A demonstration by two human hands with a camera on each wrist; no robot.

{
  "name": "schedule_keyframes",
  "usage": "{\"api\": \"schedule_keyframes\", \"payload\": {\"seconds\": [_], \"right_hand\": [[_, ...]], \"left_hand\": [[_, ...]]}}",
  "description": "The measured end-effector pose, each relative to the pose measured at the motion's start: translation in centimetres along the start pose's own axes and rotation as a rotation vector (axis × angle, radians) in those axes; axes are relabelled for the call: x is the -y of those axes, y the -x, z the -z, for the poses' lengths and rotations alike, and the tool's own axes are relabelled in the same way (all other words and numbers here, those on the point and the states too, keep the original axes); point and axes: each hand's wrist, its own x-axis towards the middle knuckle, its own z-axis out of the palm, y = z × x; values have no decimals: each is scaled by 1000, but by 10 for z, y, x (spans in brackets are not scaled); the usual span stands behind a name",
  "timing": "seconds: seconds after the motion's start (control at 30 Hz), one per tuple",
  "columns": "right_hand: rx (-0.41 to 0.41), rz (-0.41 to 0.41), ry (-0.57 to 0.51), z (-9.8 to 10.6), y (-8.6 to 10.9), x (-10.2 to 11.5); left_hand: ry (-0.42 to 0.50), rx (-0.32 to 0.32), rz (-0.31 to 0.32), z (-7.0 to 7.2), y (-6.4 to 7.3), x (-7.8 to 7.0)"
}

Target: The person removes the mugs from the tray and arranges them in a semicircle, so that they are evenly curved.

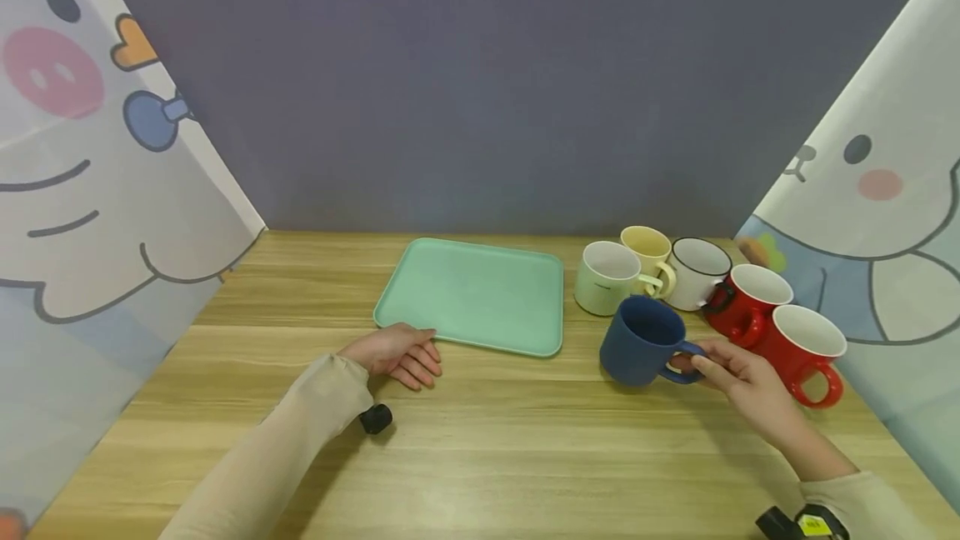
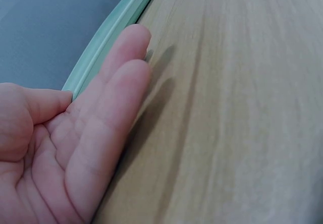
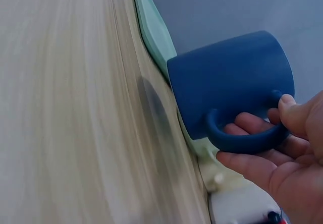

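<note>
My right hand (image 1: 742, 386) grips a matte dark blue mug (image 1: 636, 344) by its handle, thumb on top and fingers through and under the loop. The mug is raised a little and tilted slightly, its shadow (image 3: 157, 108) apart from it on the wood in the right wrist view. My left hand (image 1: 397, 354) is at the near left corner of a mint green rectangular tray (image 1: 480, 290). Its thumb touches the rim, and the other fingers extend loosely along the front edge, low over the table. In the left wrist view the tray rim (image 2: 96, 57) runs behind these fingers.
Right of the tray stand a pale green mug (image 1: 603, 286), a yellow mug (image 1: 643, 242), a white mug with a black rim (image 1: 693, 273) and two red mugs (image 1: 750, 294) with white insides. A grey wall (image 1: 480, 90) rises behind the wooden table (image 1: 480, 448); printed cartoon panels flank it.
</note>
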Motion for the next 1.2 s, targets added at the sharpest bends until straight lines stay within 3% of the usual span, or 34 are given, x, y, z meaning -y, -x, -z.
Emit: {"api": "schedule_keyframes", "payload": {"seconds": [0.3,0.87,1.07,1.13,1.2], "right_hand": [[-21,36,-36,31,26,-22],[-39,-1,-24,74,71,-65],[-44,-132,36,91,84,-75],[-39,-151,30,95,89,-81],[-36,-117,4,100,95,-90]], "left_hand": [[0,1,5,1,-2,-1],[2,-19,3,4,1,2],[8,-31,11,2,1,0],[5,-36,12,2,0,-2],[-1,-31,11,1,-1,-3]]}}
